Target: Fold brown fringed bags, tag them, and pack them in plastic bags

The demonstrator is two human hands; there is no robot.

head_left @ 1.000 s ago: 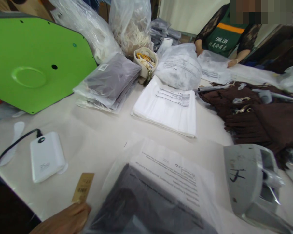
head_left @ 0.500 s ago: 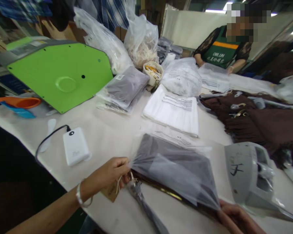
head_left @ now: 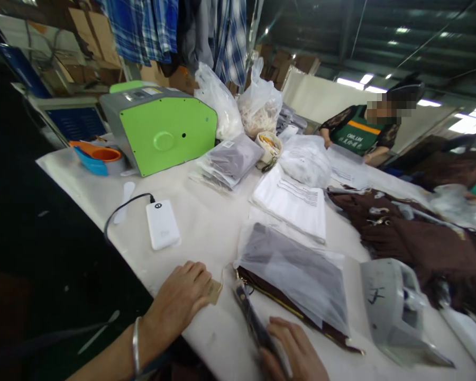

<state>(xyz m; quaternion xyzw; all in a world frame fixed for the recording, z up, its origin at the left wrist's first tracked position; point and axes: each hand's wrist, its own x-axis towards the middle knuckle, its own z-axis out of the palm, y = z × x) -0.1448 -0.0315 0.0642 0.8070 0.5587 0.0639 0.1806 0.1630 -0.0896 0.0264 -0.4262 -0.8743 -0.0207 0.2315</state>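
A brown zippered pouch [head_left: 277,294] lies on the table, partly inside a clear plastic bag [head_left: 297,264]. My left hand [head_left: 184,296] is closed on a small tan tag [head_left: 213,291], which hangs by a string at the pouch's left end. Right of it, my right hand [head_left: 293,346] has its fingers around a dark strap [head_left: 252,315] in front of the pouch. The strap's lower end is blurred. Beyond the bag sits a stack of printed white plastic bags [head_left: 291,203].
A white power bank [head_left: 162,225] with a black cable lies at the left, before a green machine [head_left: 170,135]. A grey tape dispenser [head_left: 388,301] stands at the right. Brown fringed goods [head_left: 404,227] lie beyond it. A person [head_left: 357,132] works across the table.
My right hand has left the bag's right corner and moved left to the strap. My left hand has let go of the bag's left edge and holds the tag. The view has shifted.
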